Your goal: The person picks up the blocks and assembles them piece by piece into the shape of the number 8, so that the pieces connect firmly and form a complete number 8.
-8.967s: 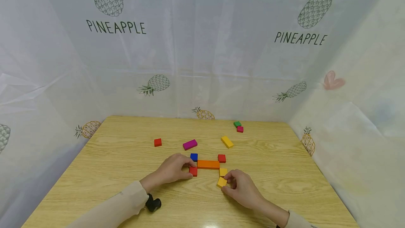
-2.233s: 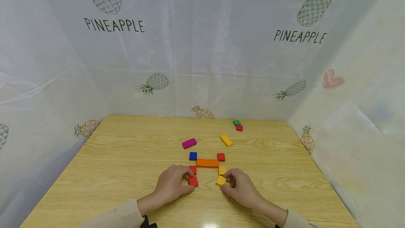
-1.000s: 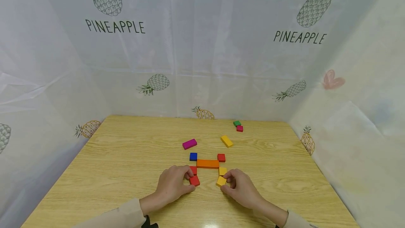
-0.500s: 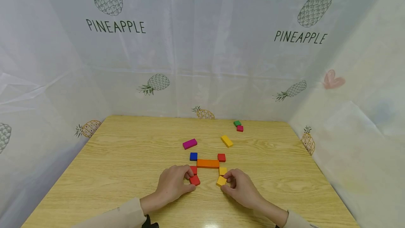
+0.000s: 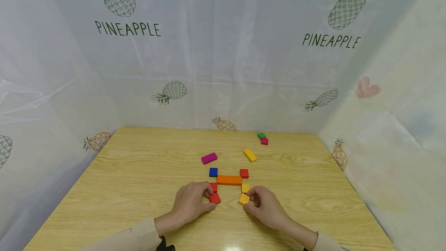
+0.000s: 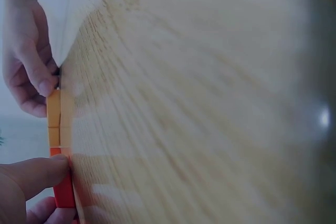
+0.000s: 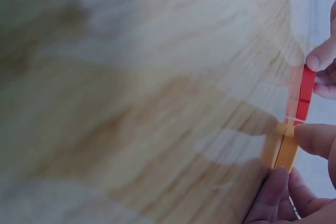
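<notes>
pineapple curtain, wood table, blocks

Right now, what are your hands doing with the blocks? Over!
Left hand pinches red block. Right hand pinches yellow block. Both blocks on the table, below the orange bar. Nothing between them.

A makeshift recording booth rather than a lived-in room: a pale wood-grain counter enclosed on three sides by translucent white sheeting printed with pineapples and the word "PINEAPPLE". Small coloured wooden blocks scattered on the counter suggest a staged tabletop set-up.
</notes>
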Demonstrator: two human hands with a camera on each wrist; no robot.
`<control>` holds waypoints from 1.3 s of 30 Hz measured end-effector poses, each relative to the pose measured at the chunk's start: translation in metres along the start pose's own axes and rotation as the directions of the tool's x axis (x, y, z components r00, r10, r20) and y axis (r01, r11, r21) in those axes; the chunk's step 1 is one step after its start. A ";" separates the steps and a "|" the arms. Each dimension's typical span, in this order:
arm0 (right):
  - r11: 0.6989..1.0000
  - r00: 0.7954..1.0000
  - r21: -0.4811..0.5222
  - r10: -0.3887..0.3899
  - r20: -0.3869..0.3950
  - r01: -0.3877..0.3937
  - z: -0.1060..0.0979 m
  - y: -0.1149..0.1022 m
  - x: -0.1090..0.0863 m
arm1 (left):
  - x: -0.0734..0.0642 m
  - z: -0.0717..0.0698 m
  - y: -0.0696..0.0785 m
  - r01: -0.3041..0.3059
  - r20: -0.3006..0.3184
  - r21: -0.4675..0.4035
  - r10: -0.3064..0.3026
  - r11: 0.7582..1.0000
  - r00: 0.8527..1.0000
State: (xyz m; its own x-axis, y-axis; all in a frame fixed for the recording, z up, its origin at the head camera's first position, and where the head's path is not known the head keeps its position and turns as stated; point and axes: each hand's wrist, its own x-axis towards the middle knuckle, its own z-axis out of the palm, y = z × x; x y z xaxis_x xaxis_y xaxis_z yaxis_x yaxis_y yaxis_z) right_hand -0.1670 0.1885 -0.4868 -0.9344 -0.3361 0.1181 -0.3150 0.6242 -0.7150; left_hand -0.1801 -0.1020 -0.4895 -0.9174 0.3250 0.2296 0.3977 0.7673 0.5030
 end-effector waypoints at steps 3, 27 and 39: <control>1.000 1.000 0.002 0.000 0.002 0.000 0.000 0.000 0.000 | 0.000 0.000 0.000 0.003 0.001 0.002 -0.003 1.000 1.000; 0.997 0.999 0.062 0.043 -0.012 -0.042 -0.017 -0.001 0.006 | -0.001 -0.001 0.001 -0.005 -0.010 0.001 0.005 1.000 1.000; 0.998 0.987 -0.052 0.011 -0.158 -0.020 -0.051 0.017 0.063 | -0.002 -0.002 0.002 -0.002 -0.007 -0.002 0.002 1.000 1.000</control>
State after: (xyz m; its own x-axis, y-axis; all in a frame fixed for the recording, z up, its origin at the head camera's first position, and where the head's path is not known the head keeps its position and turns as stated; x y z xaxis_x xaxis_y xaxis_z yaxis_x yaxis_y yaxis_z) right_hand -0.2397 0.2134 -0.4564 -0.9525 -0.2132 0.2175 -0.3046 0.6664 -0.6805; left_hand -0.1775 -0.1021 -0.4870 -0.9164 0.3229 0.2364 0.3997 0.7654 0.5043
